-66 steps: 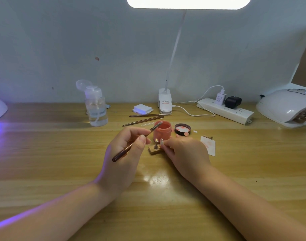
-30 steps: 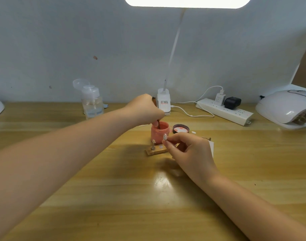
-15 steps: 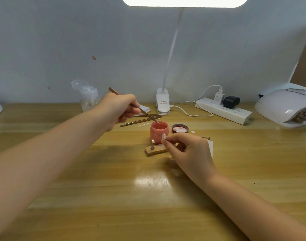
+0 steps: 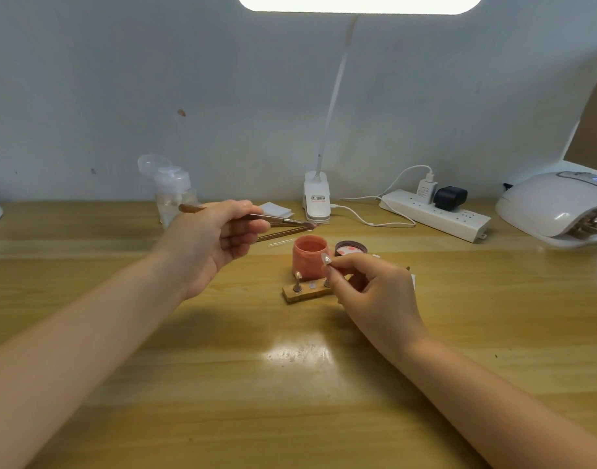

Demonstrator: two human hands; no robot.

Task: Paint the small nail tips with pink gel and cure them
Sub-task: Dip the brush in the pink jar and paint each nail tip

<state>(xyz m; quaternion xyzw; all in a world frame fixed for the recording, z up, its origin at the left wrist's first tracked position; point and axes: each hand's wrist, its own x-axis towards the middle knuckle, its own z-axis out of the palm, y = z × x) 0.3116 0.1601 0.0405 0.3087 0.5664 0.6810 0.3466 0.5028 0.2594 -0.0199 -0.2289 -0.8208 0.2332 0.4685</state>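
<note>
Plainly the risk sits at the brush [image 4: 256, 217] — pinched in the left hand [image 4: 211, 239], its loaded tip hangs above the open pink gel jar [image 4: 309, 256], and a drip could land on the wooden holder [image 4: 307, 293]. The right hand [image 4: 368, 290] pinches a nail tip [image 4: 325, 258] on its stick; a slack grip would tilt it. Beneath lies a glossy wooden tabletop [image 4: 290, 401], with a curing lamp [image 4: 554, 206] far right against a pale wall [image 4: 222, 79].

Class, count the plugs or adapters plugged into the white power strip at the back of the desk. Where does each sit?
2. A white adapter with a cable sits toward the power strip's left end; a black adapter sits immediately right of it.
</note>
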